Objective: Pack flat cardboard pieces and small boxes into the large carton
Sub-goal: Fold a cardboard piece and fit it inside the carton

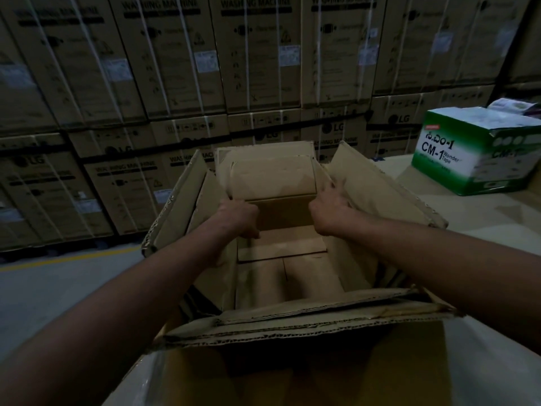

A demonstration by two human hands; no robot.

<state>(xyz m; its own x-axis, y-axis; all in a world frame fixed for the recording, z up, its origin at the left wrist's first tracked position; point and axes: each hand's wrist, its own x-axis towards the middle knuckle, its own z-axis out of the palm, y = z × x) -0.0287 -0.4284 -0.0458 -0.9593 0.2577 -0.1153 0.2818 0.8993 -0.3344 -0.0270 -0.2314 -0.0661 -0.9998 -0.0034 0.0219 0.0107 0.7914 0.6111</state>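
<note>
Nearest the lens: near flap [292, 320] of the carton [357, 273], folded out toward the viewer, ragged corrugated edges layered along its top. Far left, grey floor [44, 294] with a yellow line [64, 259], and behind it a wall of strapped washing-machine boxes [175, 54] filling the whole background. Next, left flap [175, 200], standing up and leaning outward. Stretched in over the carton's left side, left hand [241, 219]: seen from the back, fingers curled tight round the lower left corner of the small box [272, 178], gripping it with no gap showing. Held between both hands in the far half of the open carton, top face pale, near face in shadow, back edge close against the far flap [263, 149]; cannot tell whether resting on the bottom or held clear of it. Below and just nearer, lying flat on the carton's bottom, flat piece [282, 247], with bare bottom seams visible in front of it. Then right hand [330, 212], clasping the small box's right edge: thumb on the near face, fingers [336, 186] running up the right side, blurred, so exact spread not clear. Past that, right flap [380, 183], upright and splayed outward. Far right, well apart from the carton, green box [468, 153] printed "CM-1 Wonder Tape", sitting on the pale table [497, 230].
</note>
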